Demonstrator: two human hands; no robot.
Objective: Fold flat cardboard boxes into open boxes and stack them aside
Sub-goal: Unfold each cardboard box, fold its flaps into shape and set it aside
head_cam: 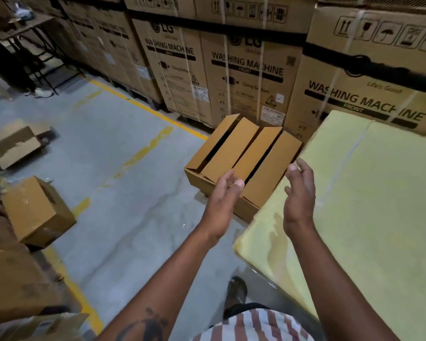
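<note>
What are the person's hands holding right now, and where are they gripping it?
Nothing. The left hand and right hand are both open in the air, above the folded box on the floor, not touching it.

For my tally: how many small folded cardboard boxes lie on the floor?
3: one before the hands beside the yellow table, one at the left on its side, one at far left, flaps open. More may be hidden.
</note>
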